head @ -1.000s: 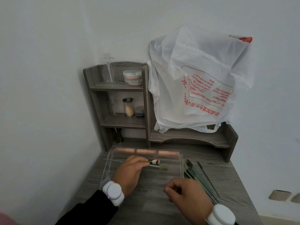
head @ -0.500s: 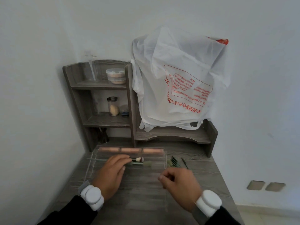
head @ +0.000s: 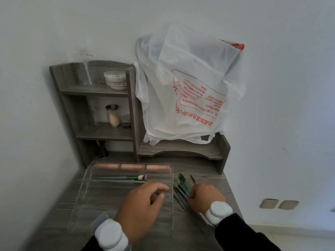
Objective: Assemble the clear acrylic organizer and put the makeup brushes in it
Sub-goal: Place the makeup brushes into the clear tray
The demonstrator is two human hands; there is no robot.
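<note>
- The clear acrylic organizer lies flat on the grey wood-grain bench, left of centre. Its walls and dividers show only as faint lines, so the number of compartments is hard to read.
- Two or three makeup brushes with green handles lie crosswise in its far part. One pale, purple-tipped head is clear; the others blur together.
- A pinkish strip in three sections runs along the organizer's far wall; what it is cannot be told.
- The left hand hovers over the organizer's near right part and covers it. Its grip is loose, fingers lightly curled, with nothing seen in it.
- The right hand rests on the loose brushes just right of the organizer. Its fingertips are turned down out of sight, so whether the grip has closed on a brush cannot be told.
- Both black sleeves are cut off by the bottom edge.
- A white plastic bag with red print covers the right part of the shelf unit.
</note>
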